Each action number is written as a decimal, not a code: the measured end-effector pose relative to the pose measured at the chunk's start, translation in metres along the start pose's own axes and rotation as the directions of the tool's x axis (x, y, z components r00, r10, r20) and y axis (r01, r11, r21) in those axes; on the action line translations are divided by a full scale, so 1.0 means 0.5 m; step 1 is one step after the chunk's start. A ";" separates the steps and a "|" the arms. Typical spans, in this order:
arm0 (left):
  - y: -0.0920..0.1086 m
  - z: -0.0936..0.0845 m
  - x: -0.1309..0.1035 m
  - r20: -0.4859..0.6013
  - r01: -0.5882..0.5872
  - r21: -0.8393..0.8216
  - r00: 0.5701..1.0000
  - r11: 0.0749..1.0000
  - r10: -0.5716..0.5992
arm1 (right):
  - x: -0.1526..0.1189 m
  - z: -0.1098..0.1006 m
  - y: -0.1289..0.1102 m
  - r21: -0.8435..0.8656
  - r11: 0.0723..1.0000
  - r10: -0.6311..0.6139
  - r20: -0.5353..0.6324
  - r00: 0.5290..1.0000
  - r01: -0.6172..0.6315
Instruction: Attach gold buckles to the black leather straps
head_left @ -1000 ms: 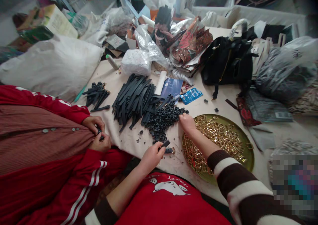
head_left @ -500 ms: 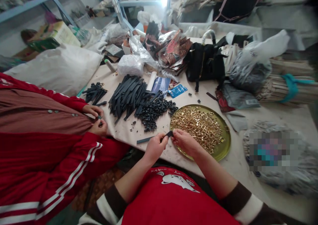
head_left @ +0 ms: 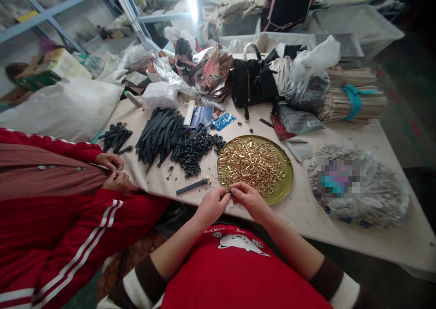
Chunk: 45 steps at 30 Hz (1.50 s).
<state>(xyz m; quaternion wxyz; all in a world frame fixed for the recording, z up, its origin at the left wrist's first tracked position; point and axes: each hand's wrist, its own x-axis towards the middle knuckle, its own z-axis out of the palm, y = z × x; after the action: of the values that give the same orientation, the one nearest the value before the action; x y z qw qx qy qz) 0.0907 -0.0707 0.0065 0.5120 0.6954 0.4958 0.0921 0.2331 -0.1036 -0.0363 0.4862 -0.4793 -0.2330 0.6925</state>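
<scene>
My left hand [head_left: 214, 204] and my right hand [head_left: 248, 200] meet at the front edge of the round tray, fingertips closed together. Between them they pinch a small black piece [head_left: 230, 191], mostly covered by the fingers. Left of my hands, a dark strap [head_left: 191, 187] with a gold buckle [head_left: 208, 180] lies on the table. The gold-coloured tray [head_left: 289, 181] bears a heap of small gold buckles [head_left: 254, 163]. Beside it is a pile of small black loops [head_left: 195, 156], and behind that a bundle of dark straps [head_left: 158, 134].
At left, a co-worker's hands [head_left: 114, 172] hold something small near finished-looking straps [head_left: 116, 137]. A black handbag [head_left: 255, 84], plastic bags [head_left: 306, 72] and a tied bundle of strips [head_left: 354, 102] stand along the back. A clear bag of grey pieces [head_left: 368, 204] sits right on the table [head_left: 334, 234].
The view has swung right. My hands have drawn closer together over the small black piece, which shows less. The strap on the table now shows its gold buckle, clear of my left hand.
</scene>
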 end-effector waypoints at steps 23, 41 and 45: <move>-0.071 -0.055 -0.044 -0.169 0.154 -0.075 0.972 0.985 -0.165 | 0.015 0.075 0.061 0.244 0.861 0.366 0.315 0.876 -0.447; -0.129 -0.208 0.041 0.260 0.379 -0.485 0.923 0.788 -0.284 | 0.167 0.152 0.044 -0.407 0.913 0.017 -0.024 1.000 -0.025; -0.145 -0.230 0.068 0.360 0.441 -0.444 0.885 0.780 -0.295 | 0.183 0.155 0.040 -0.506 0.861 0.110 0.095 0.989 -0.047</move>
<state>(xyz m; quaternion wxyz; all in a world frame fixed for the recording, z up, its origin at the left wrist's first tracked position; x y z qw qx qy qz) -0.0089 0.0262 -0.0117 0.7493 0.4274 0.5054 0.0223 0.1486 -0.0186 -0.0588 0.3011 -0.5558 -0.4145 0.6548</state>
